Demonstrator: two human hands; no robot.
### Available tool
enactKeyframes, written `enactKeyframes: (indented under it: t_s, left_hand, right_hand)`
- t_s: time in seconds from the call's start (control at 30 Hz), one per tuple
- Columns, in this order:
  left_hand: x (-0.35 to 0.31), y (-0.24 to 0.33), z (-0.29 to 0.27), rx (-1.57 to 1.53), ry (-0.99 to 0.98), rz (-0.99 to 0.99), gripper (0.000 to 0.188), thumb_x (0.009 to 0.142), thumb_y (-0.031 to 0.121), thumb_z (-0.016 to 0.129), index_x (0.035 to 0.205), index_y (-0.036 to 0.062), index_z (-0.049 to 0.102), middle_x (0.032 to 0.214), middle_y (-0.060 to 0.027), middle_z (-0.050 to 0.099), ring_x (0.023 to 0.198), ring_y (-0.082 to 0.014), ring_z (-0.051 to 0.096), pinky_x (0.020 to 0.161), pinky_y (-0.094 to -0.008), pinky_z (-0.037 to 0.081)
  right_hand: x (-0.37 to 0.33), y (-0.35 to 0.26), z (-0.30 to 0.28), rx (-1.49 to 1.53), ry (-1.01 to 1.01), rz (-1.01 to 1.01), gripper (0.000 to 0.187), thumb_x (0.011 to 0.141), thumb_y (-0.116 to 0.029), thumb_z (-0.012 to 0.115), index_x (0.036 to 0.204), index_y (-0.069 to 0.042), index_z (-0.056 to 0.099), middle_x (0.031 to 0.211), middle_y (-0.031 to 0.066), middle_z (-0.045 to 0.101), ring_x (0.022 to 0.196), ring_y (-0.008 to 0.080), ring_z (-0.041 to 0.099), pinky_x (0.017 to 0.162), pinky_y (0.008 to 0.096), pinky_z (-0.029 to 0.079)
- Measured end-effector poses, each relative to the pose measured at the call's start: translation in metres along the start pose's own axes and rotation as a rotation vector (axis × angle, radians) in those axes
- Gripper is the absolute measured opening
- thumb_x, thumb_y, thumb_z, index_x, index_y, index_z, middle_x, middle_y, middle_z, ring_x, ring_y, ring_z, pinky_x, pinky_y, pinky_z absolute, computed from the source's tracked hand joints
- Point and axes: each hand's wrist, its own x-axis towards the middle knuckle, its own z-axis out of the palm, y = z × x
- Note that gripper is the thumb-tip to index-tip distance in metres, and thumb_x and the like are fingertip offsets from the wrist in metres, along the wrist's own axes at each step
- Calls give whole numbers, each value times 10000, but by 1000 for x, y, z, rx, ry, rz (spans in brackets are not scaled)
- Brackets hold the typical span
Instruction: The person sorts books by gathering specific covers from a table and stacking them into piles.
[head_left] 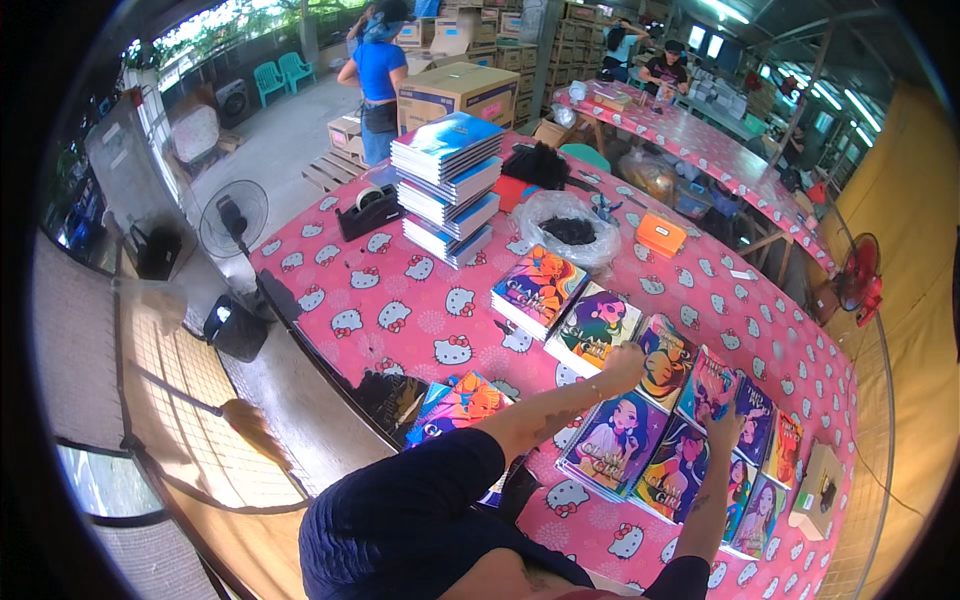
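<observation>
Pink and printed with cat faces, your worktop (pixel 345 365) carries the stacked booklets. At left, a colourful stack (pixel 455 405) lies partly behind your left sleeve (pixel 400 510); its full extent is hidden. Farther back stands a tall pile of blue-covered books (pixel 447 150). To its right, two rows of booklets begin, the far row starting with an orange-covered stack (pixel 540 285), then a white-covered one (pixel 597 325). Your left hand (pixel 622 366) is at the edge of the golden-covered stack (pixel 665 365), fingers apparently curled; you cannot tell whether they pinch a booklet. Your right hand (pixel 724 426) is at the pink-and-blue stack (pixel 705 380); its fingertips blend with the printed cover, so spread or pinching cannot be told. The step in hand is probably arranging or squaring the stacks. The next move would call for aligning edges without dragging neighbouring covers. At far right, your forearm interrupts the near row, and the inside of the small cardboard box (pixel 818 490) is hard to make out
</observation>
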Motion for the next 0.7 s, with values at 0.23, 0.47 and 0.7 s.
enactKeyframes:
  t_s: [0.23,0.47,0.7]
  left_hand:
    - [5,-23,-76,-454,533,371,214,815,70,641,1024,26,622,919,-215,645,845,-366,659,714,-451,518]
    - [-102,-36,-282,-842,679,437,386,818,20,602,1202,18,557,895,-32,585,751,-84,562,689,-252,488]
    - [-198,-102,-365,-906,302,373,353,816,147,521,1134,24,613,774,10,531,704,-51,502,623,-226,418]
  right_hand:
    - [38,41,30,216,-99,-40,951,554,-394,867,1352,-138,417,1109,225,619,1082,404,592,907,455,479]
    - [53,106,26,557,-94,18,791,652,-254,814,1328,-77,444,1138,183,553,1026,356,592,803,447,530]
    - [-101,-98,-109,1567,-332,32,700,807,-42,648,1444,-64,358,1154,95,555,853,172,593,706,299,528]
